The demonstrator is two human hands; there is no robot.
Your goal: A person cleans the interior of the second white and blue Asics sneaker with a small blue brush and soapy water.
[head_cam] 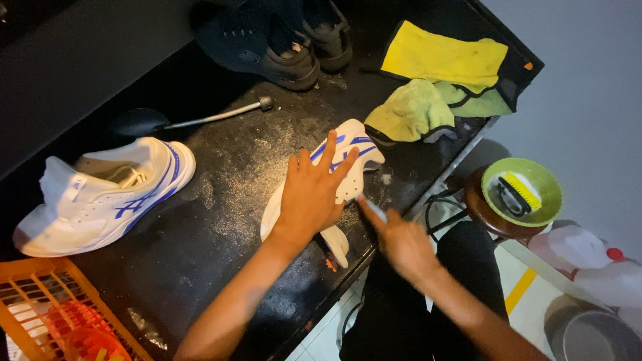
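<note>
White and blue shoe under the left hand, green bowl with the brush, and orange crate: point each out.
White and blue shoe (358, 144), head view: toe end.
Green round bowl (550, 200), head view: right rim.
Orange plastic crate (30, 271), head view: top rim.

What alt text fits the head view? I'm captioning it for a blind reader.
A person's left hand presses flat on a white-and-blue sneaker on a dusty black table, while the right hand holds a small tool, blurred, at its side. A matching sneaker lies to the left, yellow-green cloths behind.
</note>
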